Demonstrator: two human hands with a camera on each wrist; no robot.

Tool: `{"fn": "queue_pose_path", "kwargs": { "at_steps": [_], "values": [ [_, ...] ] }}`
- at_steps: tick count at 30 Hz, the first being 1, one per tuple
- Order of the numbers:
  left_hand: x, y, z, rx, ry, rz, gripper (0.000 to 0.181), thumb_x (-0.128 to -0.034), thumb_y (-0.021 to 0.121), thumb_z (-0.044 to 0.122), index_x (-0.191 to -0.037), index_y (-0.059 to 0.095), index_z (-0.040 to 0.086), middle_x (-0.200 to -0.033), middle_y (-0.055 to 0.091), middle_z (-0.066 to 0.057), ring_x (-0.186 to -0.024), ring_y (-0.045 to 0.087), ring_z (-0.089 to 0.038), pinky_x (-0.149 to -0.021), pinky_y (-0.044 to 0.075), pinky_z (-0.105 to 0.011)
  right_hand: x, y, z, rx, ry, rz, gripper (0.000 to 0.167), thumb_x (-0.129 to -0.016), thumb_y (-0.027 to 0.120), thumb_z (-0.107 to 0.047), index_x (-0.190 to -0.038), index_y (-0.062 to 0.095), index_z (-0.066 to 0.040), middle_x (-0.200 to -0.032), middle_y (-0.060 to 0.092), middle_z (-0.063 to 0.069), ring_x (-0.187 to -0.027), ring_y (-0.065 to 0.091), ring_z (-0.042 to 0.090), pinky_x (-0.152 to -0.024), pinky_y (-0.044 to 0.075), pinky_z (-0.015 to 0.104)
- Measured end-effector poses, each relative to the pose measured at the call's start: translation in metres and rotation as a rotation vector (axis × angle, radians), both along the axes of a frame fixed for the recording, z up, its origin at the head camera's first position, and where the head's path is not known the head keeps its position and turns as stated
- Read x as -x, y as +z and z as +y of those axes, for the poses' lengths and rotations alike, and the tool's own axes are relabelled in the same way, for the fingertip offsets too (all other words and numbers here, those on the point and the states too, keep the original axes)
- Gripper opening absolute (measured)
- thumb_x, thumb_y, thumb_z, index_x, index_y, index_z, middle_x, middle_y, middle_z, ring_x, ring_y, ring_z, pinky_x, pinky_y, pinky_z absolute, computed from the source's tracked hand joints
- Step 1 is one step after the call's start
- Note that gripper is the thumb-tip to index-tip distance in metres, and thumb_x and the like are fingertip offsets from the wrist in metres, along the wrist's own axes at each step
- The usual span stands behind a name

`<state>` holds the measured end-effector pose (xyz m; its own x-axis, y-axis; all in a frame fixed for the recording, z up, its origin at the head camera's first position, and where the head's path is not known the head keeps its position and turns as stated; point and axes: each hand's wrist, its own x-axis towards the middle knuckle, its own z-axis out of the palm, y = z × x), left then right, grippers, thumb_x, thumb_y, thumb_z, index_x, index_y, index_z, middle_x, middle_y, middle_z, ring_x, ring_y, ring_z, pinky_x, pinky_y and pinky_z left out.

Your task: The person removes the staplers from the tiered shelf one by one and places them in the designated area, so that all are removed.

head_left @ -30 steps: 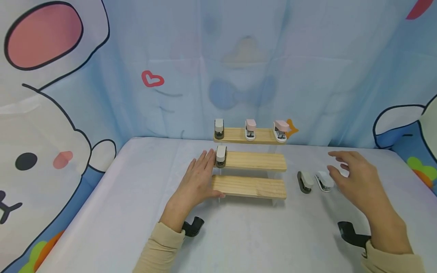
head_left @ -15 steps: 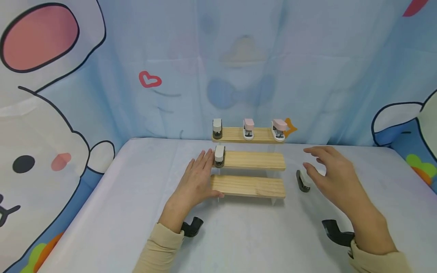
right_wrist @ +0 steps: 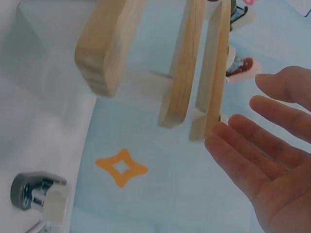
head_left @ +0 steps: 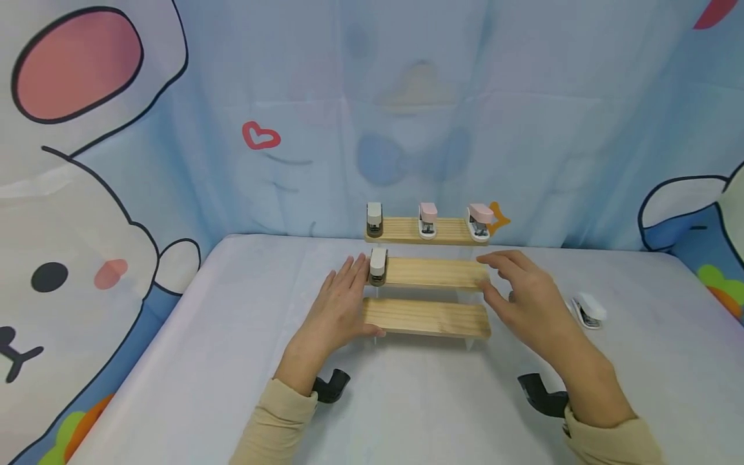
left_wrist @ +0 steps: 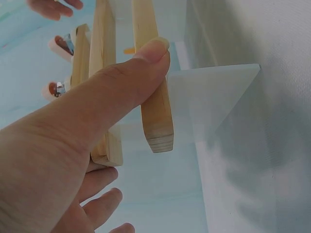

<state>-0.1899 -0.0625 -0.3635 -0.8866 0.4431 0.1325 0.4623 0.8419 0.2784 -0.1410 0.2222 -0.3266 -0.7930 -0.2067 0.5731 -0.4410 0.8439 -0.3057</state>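
Note:
A three-tier wooden stand (head_left: 427, 318) with clear supports is on the table. My left hand (head_left: 337, 303) rests at its left end, fingers straight, with the thumb (left_wrist: 121, 90) lying over the lowest board. At the stand's right end, my right hand (head_left: 526, 297) has loosely bent, spread fingers and nothing in it. A white-topped stapler (head_left: 378, 266) stands at the left of the middle board (head_left: 436, 274). The top board (head_left: 401, 227) holds another white-topped stapler (head_left: 374, 219) and two pink ones, a middle stapler (head_left: 427, 221) and a right stapler (head_left: 479, 221).
A white stapler (head_left: 589, 310) lies on the table to the right of my right hand. A dark-based stapler (right_wrist: 39, 191) shows in the right wrist view; the hand hides it in the head view. Behind the white-covered table (head_left: 407, 400) hangs a blue printed curtain (head_left: 325, 77).
My right hand has moved left, from near the loose staplers to the stand's right end. The white stapler is uncovered again. My left hand stays in place.

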Motion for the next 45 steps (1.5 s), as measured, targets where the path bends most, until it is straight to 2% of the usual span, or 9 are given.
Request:
{"fn": "queue_pose_path", "kwargs": {
  "at_steps": [6,15,18,24,40,45],
  "values": [
    [0.000,0.001,0.000,0.003,0.001,0.000,0.126,-0.0673,0.088,0.048,-0.159,0.014,0.004,-0.167,0.014,-0.008,-0.155,0.011,-0.024,-0.125,0.018,-0.051,0.005,0.000,-0.014,0.037,0.062,-0.017,0.037,-0.085,0.073,0.001,-0.121,0.065,0.001,-0.119,0.063,0.018,-0.100,0.065,0.038,-0.079,0.058,0.052],
    [0.000,0.001,0.000,0.018,0.000,0.017,0.126,-0.0672,0.087,0.051,-0.159,0.014,0.004,-0.167,0.016,-0.010,-0.155,0.012,-0.025,-0.125,0.019,-0.052,0.018,-0.007,-0.036,0.028,0.164,0.023,0.040,-0.084,0.074,0.002,-0.122,0.063,0.002,-0.115,0.063,0.016,-0.098,0.067,0.034,-0.074,0.058,0.046],
    [0.000,0.001,0.000,0.026,0.002,0.019,0.126,-0.0675,0.087,0.052,-0.159,0.014,0.004,-0.167,0.015,-0.009,-0.155,0.012,-0.025,-0.125,0.019,-0.052,0.023,-0.010,-0.044,0.032,0.196,0.007,0.040,-0.084,0.074,0.002,-0.122,0.063,0.002,-0.116,0.063,0.016,-0.099,0.068,0.032,-0.075,0.059,0.044],
    [0.001,0.000,0.001,0.025,-0.005,0.033,0.126,-0.0671,0.087,0.051,-0.158,0.015,0.003,-0.166,0.018,-0.011,-0.155,0.016,-0.028,-0.124,0.020,-0.053,0.029,-0.015,-0.055,0.068,0.218,-0.077,0.040,-0.088,0.071,-0.002,-0.127,0.060,0.002,-0.120,0.062,0.017,-0.104,0.068,0.032,-0.082,0.060,0.043],
    [0.000,0.002,0.000,0.033,0.002,0.035,0.124,-0.0682,0.087,0.051,-0.158,0.017,0.003,-0.166,0.018,-0.011,-0.155,0.015,-0.028,-0.124,0.021,-0.052,0.045,-0.014,-0.083,0.091,0.258,-0.125,0.045,-0.089,0.072,-0.006,-0.131,0.058,0.001,-0.125,0.060,0.017,-0.104,0.065,0.031,-0.085,0.058,0.043],
    [0.000,0.001,0.000,0.035,-0.009,0.054,0.124,-0.0684,0.087,0.051,-0.158,0.017,0.002,-0.165,0.020,-0.011,-0.154,0.016,-0.028,-0.123,0.023,-0.053,0.049,-0.014,-0.092,0.109,0.281,-0.132,0.050,-0.089,0.073,-0.009,-0.134,0.056,0.003,-0.131,0.057,0.018,-0.113,0.062,0.033,-0.093,0.056,0.045]
  ]
}}
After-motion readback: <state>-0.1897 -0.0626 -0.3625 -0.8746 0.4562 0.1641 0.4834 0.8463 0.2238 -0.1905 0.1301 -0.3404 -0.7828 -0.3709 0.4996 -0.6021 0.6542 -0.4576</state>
